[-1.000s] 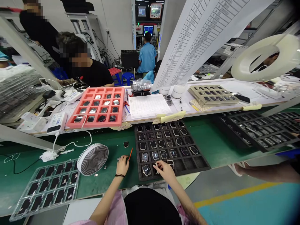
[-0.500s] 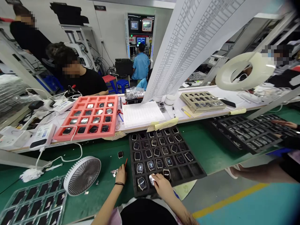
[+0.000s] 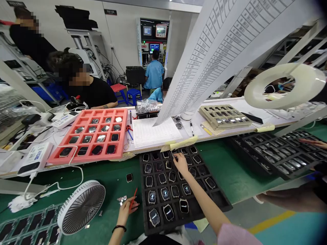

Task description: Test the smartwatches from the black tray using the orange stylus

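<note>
A black foam tray (image 3: 187, 223) of smartwatches lies in front of me, each watch in its own compartment. Over the tray's far rows, my right hand (image 3: 181, 164) has its bent fingers closed at a smartwatch (image 3: 174, 153) in the back row, partly covering it. Three watches in the near row show lit screens, among them a middle smartwatch (image 3: 168, 212). Left of the tray, my left hand (image 3: 128, 207) holds a thin red stick (image 3: 134, 198), tip pointing up. Beside its fingers lie crumpled silvery scraps (image 3: 122, 200). A single smartwatch (image 3: 129, 177) rests on the green mat farther back.
A white fan (image 3: 83, 207) stands at left, behind a clear tray (image 3: 55, 212) of dark pieces. The raised shelf bears a pink tray (image 3: 120, 149) of watches and a beige tray (image 3: 222, 126). Paper sheets (image 3: 204, 58) hang overhead. A co-worker's hand (image 3: 313, 143) is over black trays at right.
My right hand has moved from the near row to the back row; the white item it held is out of sight. The middle near-row watch is now uncovered. My left hand has opened somewhat around the stick.
</note>
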Available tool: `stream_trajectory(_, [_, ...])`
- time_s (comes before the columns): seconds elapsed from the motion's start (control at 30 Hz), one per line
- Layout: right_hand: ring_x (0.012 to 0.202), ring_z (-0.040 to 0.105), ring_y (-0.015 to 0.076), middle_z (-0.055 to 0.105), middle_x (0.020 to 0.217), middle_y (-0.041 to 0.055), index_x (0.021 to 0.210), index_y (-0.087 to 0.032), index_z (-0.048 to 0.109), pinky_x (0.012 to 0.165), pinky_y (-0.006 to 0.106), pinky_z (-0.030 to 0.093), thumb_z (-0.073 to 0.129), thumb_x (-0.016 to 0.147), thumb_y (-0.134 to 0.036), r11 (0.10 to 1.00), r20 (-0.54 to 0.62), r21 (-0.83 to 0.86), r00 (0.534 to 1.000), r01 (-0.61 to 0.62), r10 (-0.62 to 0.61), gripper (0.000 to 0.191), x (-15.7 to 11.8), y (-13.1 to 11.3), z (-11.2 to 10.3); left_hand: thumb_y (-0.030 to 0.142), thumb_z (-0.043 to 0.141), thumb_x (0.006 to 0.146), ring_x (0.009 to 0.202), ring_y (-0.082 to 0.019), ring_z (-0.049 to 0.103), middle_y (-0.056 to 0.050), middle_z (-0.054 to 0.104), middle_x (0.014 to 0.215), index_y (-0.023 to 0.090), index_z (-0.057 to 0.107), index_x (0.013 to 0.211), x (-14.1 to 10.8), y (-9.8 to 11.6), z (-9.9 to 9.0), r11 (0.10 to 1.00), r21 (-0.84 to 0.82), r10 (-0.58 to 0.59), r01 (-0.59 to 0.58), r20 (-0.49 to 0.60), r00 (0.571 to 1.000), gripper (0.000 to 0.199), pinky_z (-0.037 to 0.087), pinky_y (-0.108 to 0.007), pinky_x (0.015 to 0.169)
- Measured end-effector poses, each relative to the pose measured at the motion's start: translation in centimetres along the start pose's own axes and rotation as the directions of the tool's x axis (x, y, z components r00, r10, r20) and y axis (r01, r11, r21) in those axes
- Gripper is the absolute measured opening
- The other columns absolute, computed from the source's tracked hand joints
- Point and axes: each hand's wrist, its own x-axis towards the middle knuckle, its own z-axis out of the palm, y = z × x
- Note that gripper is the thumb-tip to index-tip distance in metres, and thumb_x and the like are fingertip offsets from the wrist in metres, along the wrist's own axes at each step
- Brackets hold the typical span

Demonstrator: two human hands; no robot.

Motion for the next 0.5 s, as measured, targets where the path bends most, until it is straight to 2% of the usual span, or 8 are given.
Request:
stream_trajectory(0.1, [0.087, 0.063, 0.0187, 0.064, 0.1, 0.0054, 0.1, -0.014, 0.062, 0.078, 0.038, 0.053, 0.059, 0.09, -0.027, 0.999, -0.002, -0.04, 0.999, -0.032, 0.032, 0.016, 2.9, 1.3, 1.6, 0.045, 0.073, 0.054, 0.09, -0.034, 0.071, -0.013, 0.073, 0.084, 0.015, 0.07, 0.084, -0.6, -0.3, -0.3, 0.998, -0.06, 0.01, -0.003, 0.113, 0.994, 0.043, 0.058, -0.041, 0.076])
stream_trajectory(0.2, [0.084, 0.064, 0.0172, 0.064, 0.102, 0.0052, 0.106, -0.015, 0.061, 0.073, 0.036, 0.054, 0.058, 0.091, -0.032, 0.997, -0.001, -0.065, 0.999, -0.05, 0.05, 0.022, 4.4, 2.0, 2.8, 0.045, 0.077, 0.046, 0.095, -0.034, 0.069, -0.013, 0.074, 0.092, 0.017, 0.071, 0.088, -1.2, -0.5, -0.2, 0.995, -0.029, 0.1, -0.097, 0.15, 0.984, 0.051, 0.057, -0.038, 0.078])
stream_trajectory(0.37, [0.082, 0.063, 0.0165, 0.064, 0.1, 0.0047, 0.104, -0.015, 0.061, 0.072, 0.035, 0.054, 0.057, 0.091, -0.033, 0.996, -0.015, -0.069, 0.998, -0.054, 0.054, 0.022, 4.7, 2.6, 3.7, 0.06, 0.07, 0.054, 0.082, -0.03, 0.072, -0.01, 0.074, 0.086, 0.017, 0.071, 0.087, -1.5, -0.6, 0.7, 0.974, 0.108, 0.19, -0.197, 0.07, 0.979, 0.054, 0.058, -0.037, 0.076])
stream_trajectory(0.43, [0.081, 0.063, 0.0163, 0.064, 0.098, 0.0042, 0.102, -0.015, 0.061, 0.072, 0.035, 0.054, 0.058, 0.091, -0.033, 0.996, -0.035, -0.06, 0.997, -0.07, 0.068, 0.021, 4.6, 3.2, 3.1, 0.066, 0.063, 0.061, 0.075, -0.028, 0.071, -0.009, 0.072, 0.081, 0.018, 0.071, 0.083, -1.4, -0.6, 0.7, 0.95, 0.187, 0.245, -0.251, 0.058, 0.968, 0.053, 0.058, -0.038, 0.074])
stream_trajectory(0.5, [0.085, 0.063, 0.0176, 0.064, 0.099, 0.0045, 0.101, -0.015, 0.061, 0.075, 0.037, 0.053, 0.058, 0.091, -0.032, 0.993, -0.075, -0.049, 0.992, -0.11, 0.106, 0.02, 4.5, 4.2, 2.0, 0.066, 0.058, 0.067, 0.078, -0.028, 0.069, -0.008, 0.07, 0.082, 0.019, 0.072, 0.08, -1.4, -0.6, 0.5, 0.889, 0.294, 0.354, -0.35, 0.043, 0.934, 0.051, 0.057, -0.04, 0.076])
